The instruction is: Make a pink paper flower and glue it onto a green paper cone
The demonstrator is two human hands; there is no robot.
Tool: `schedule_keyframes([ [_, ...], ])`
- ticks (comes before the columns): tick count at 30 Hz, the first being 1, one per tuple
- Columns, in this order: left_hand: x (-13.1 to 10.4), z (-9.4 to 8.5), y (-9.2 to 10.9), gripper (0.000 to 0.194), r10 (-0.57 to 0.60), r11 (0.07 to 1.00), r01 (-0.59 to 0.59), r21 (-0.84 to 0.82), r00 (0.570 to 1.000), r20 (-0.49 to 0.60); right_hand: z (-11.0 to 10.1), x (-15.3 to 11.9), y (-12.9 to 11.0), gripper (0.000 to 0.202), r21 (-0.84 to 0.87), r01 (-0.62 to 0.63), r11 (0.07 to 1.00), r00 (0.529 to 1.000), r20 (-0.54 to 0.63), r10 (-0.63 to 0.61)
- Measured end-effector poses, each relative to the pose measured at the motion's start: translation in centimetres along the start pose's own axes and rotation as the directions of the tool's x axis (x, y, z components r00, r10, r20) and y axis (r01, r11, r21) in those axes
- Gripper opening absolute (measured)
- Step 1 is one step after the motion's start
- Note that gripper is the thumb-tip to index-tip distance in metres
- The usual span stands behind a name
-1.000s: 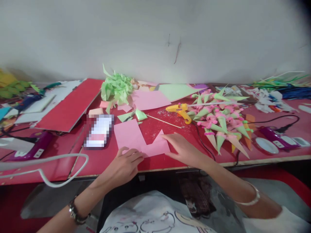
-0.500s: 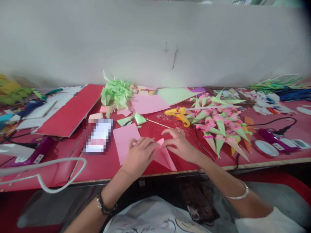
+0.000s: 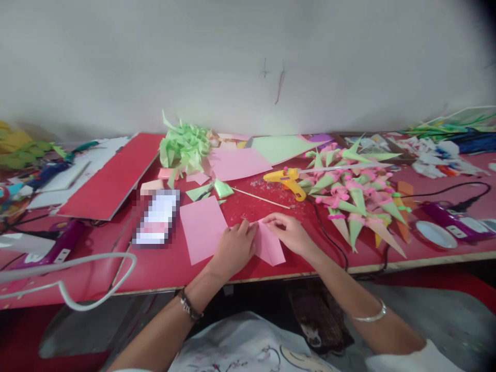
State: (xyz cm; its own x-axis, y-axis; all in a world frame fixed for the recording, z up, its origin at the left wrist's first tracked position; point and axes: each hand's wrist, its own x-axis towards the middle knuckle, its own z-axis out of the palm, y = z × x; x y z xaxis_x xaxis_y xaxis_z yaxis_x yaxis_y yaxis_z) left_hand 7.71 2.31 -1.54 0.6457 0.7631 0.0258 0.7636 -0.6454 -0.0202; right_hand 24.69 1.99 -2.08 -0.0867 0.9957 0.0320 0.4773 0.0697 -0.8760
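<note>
A piece of pink paper (image 3: 272, 249) with a crease lies at the table's front edge between my hands. My left hand (image 3: 237, 247) bends its fingers over the paper's left side and hides part of it. At the paper's top edge, my right hand (image 3: 289, 231) pinches a corner between thumb and fingers. Left of my left hand lies a larger pink sheet (image 3: 202, 230), flat on the red table. Beyond the hands a thin wooden stick (image 3: 261, 197) rests near a yellow glue gun (image 3: 284, 179).
Several green and pink paper cones (image 3: 352, 196) are heaped at the right. A phone (image 3: 157, 217) lies at the left beside a red board (image 3: 112, 178). Green paper strips (image 3: 185, 147) are piled at the back. A black cord (image 3: 329, 235) runs down beside my right hand.
Both hands have drawn closer together, the left moving right. The right hand has come down slightly onto the paper's top edge. The stick's right end now shows.
</note>
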Motion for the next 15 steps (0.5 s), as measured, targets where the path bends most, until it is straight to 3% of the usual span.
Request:
schedule_keyframes([
  [8, 0.4, -0.2, 0.6, 0.044, -0.002, 1.0, 0.001, 0.021, 1.0, 0.03, 1.8, -1.4, -0.5, 0.014, -0.352, -0.099, 0.931, 0.984, -0.174, 0.039],
  [15, 0.5, -0.1, 1.0, 0.044, -0.012, 0.999, 0.009, 0.045, 0.998, 0.066, 2.8, -2.0, -0.6, 0.019, -0.466, -0.075, 0.882, 0.974, -0.226, -0.037],
])
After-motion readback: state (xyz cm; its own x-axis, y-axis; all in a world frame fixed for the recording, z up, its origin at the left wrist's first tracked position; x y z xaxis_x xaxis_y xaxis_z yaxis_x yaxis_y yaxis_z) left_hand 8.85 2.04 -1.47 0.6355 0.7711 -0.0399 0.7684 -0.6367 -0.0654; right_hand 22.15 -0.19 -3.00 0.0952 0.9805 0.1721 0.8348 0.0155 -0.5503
